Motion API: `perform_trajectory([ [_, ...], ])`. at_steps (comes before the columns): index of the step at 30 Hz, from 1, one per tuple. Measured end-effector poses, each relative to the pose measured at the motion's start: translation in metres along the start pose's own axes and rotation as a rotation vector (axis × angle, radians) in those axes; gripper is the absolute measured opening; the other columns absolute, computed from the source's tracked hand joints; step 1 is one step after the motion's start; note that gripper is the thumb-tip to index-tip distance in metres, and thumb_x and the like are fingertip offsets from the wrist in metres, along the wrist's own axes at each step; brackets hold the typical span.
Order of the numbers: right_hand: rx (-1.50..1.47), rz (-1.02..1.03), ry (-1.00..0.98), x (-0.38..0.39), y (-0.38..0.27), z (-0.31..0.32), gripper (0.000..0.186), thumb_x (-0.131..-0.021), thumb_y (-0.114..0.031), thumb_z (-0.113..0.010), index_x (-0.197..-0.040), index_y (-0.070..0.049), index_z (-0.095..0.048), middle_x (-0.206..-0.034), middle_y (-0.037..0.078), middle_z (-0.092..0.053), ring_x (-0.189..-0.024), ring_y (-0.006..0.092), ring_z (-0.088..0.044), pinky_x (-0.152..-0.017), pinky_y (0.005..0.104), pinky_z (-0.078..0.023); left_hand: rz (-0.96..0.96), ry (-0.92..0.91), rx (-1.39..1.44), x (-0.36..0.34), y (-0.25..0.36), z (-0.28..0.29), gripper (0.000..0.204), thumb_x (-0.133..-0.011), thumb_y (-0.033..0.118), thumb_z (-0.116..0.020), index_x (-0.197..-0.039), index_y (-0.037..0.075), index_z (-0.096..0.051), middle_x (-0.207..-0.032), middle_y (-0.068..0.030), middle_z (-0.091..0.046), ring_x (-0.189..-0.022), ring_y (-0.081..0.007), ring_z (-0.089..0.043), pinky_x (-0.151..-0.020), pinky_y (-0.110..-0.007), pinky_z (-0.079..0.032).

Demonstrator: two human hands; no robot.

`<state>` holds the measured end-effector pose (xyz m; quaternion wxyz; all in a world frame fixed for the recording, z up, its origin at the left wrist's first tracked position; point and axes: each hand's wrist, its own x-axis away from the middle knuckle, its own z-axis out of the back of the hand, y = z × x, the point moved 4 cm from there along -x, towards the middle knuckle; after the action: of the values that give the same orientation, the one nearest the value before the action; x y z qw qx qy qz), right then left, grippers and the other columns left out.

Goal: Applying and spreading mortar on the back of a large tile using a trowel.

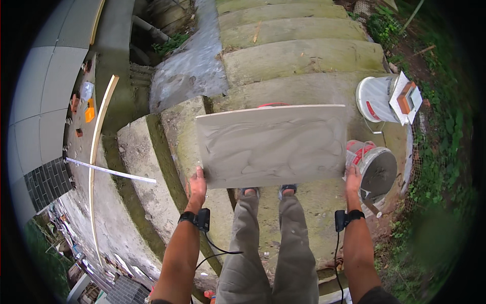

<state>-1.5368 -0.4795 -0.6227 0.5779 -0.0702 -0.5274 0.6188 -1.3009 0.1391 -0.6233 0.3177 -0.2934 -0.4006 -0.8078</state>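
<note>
A large rectangular tile (271,109) is held out level in front of me, its upper face covered with a wavy coat of grey mortar (273,147). My left hand (198,185) grips its near left corner, fingers closed around the edge. At the opposite near corner, my right hand (353,181) is closed on the right edge. Just beyond that hand stands a bucket of grey mortar (380,169), with a tool handle (372,207) beside its lower side. Both wrists carry a black strapped device with a cable.
Concrete steps (304,55) rise ahead, and more steps (147,152) lie to my left. A white bucket (372,99) with a square white piece on it stands at the right. Along the left are a long wooden strip (96,142), a measuring tape (111,171) and laid grey tiles (38,101).
</note>
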Motion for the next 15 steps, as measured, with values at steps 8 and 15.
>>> perform_trajectory([
  [8, 0.228, 0.033, 0.144, 0.011, -0.004, -0.009, 0.034, -0.095, -0.024, -0.051, -0.111, 0.003, -0.064, -0.100, 0.013, -0.069, -0.093, 0.0230, -0.063, -0.086, 0.0350, -0.047, -0.004, 0.042, -0.161, 0.018, 0.031, 0.001, 0.073, -0.104, 0.054, -0.038, -0.127, -0.013, -0.057, -0.113, -0.0303, -0.066, -0.107, -0.0368, -0.063, -0.095, -0.042, -0.046],
  [15, 0.451, 0.068, 0.278, 0.039, -0.018, -0.020, 0.037, -0.091, -0.026, -0.053, -0.109, 0.004, -0.065, -0.098, 0.022, -0.070, -0.091, 0.0329, -0.066, -0.086, 0.0427, -0.048, -0.085, 0.078, -0.339, 0.007, 0.040, 0.007, 0.074, -0.103, 0.057, -0.032, -0.124, -0.008, -0.061, -0.118, -0.0331, -0.063, -0.115, -0.0485, -0.058, -0.097, -0.050, -0.045],
])
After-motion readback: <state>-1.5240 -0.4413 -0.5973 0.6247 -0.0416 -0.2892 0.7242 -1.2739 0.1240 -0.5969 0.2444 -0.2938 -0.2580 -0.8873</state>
